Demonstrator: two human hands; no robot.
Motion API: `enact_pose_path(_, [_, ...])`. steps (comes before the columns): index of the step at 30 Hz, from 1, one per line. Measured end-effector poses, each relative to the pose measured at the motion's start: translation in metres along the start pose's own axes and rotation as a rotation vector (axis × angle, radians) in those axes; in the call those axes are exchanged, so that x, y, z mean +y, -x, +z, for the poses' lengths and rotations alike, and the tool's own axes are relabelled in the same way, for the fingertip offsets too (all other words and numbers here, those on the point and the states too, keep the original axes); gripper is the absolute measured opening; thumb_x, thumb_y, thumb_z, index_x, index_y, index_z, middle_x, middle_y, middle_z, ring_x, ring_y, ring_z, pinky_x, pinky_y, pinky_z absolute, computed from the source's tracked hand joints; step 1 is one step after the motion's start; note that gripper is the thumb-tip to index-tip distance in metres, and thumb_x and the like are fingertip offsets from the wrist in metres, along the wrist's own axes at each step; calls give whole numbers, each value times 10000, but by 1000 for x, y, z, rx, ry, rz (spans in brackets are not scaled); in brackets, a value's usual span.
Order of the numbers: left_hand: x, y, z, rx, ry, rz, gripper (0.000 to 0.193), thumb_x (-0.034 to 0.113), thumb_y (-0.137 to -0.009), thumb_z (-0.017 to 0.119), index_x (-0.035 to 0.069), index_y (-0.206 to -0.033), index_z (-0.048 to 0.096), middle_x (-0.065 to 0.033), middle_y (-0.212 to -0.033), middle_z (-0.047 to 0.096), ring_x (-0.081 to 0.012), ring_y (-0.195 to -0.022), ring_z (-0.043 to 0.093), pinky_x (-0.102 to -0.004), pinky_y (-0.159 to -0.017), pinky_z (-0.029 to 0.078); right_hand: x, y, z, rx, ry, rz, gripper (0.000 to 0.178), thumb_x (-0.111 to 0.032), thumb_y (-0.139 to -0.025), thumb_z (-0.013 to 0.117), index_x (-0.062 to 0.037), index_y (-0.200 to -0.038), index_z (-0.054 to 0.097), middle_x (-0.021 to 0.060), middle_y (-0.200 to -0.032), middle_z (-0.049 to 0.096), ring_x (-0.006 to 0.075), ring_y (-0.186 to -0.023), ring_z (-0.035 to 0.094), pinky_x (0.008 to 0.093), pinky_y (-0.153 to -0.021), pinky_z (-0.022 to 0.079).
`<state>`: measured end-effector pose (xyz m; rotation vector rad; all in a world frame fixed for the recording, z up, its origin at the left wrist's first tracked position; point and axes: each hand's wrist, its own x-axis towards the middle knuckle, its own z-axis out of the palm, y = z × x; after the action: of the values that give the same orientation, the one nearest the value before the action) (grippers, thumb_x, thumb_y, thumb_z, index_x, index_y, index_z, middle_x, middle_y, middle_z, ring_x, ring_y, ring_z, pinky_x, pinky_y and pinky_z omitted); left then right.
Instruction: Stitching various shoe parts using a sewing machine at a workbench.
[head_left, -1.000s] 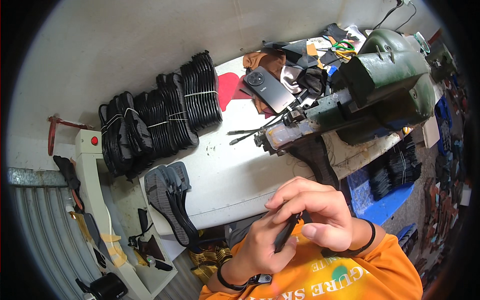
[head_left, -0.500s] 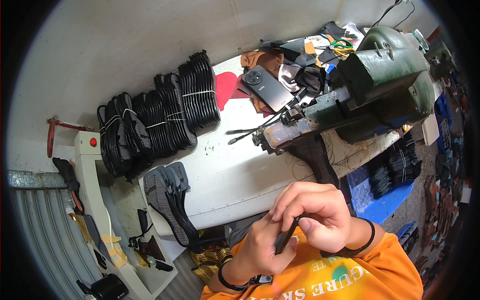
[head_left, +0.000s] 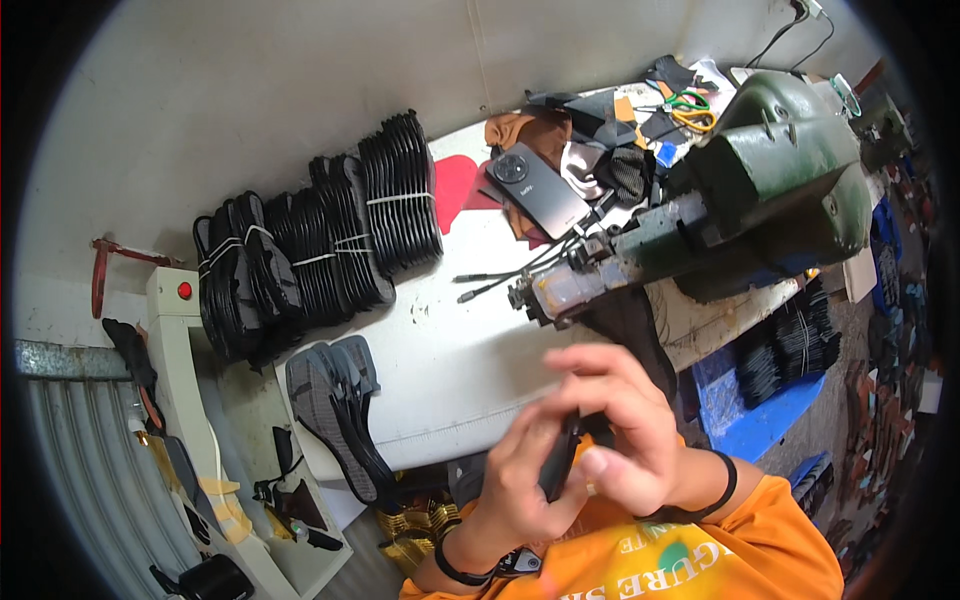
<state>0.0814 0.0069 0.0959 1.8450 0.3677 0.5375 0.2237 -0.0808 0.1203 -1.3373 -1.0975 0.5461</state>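
My left hand (head_left: 522,465) and my right hand (head_left: 628,430) meet in front of my orange shirt, at the table's near edge. Between them is a dark, thin, flat piece (head_left: 558,458), seen almost edge-on and mostly covered by fingers, so its kind does not show. The left fingers and thumb close around it. My right fingers curve over its upper end, with the thumb bent towards it. Just beyond the hands, dark fabric (head_left: 635,325) hangs under the arm of a green sewing machine (head_left: 770,180). Left of them lies a small stack of grey-and-black shoe uppers (head_left: 335,405).
Tied bundles of black shoe pieces (head_left: 320,235) stand along the wall. A phone (head_left: 540,190) lies among fabric scraps, cables (head_left: 490,280) and scissors (head_left: 690,115) on the white table (head_left: 440,360). A blue bin (head_left: 745,400) with dark bundles sits at the right.
My right fingers have lifted and straightened somewhat over the dark piece. Both hands have shifted slightly left. The whole view has tilted a little, and the things on the table lie as before.
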Motion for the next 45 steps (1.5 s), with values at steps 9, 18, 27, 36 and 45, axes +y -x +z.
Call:
enact_pose_path(9, [-6, -43, -44, 0, -410, -2, 1138, 294, -694, 916, -64, -1552, 260, -251, -1267, 551, -367, -1132, 589, -427, -974, 485, 22, -4, -9, 171, 85, 206, 208, -59, -885, 717, 64, -1052, 694, 143, -800, 714, 194, -655, 694, 299, -616, 540])
enact_pose_path(18, [-39, -83, -95, -756, 827, -315, 879, 472, -876, 770, -3, -1512, 392, -192, -1423, 521, -259, -1346, 495, -381, -1126, 377, 52, -30, -33, -263, -532, -309, 253, 97, -878, 580, 106, -1096, 708, 261, -1101, 695, 441, -1032, 669, 539, -934, 538])
enact_pose_path(27, [-21, -136, -93, -263, -518, 137, 403, 319, -730, 841, 47, -970, 667, -119, -836, 691, -326, -724, 687, -366, -642, 529, 37, -10, -34, 115, -879, 755, 280, -170, -1016, 566, 27, -1205, 627, 111, -960, 680, 121, -717, 627, 250, -606, 481])
enact_pose_path(36, [-45, -197, -78, -535, -441, 150, 392, 361, -749, 810, 56, -951, 667, -147, -786, 674, -367, -698, 658, -385, -600, 490, 52, -12, -31, 42, -527, 947, 293, -256, -1043, 550, -4, -942, 661, 75, -817, 706, 98, -649, 619, 228, -591, 485])
enact_pose_path(45, [-48, -200, -79, -529, -434, 122, 358, 368, -765, 786, 66, -899, 649, -133, -744, 655, -374, -668, 638, -412, -569, 469, 54, -20, -29, 62, -517, 922, 322, -257, -1037, 576, 4, -877, 678, 63, -770, 701, 103, -666, 625, 243, -627, 503])
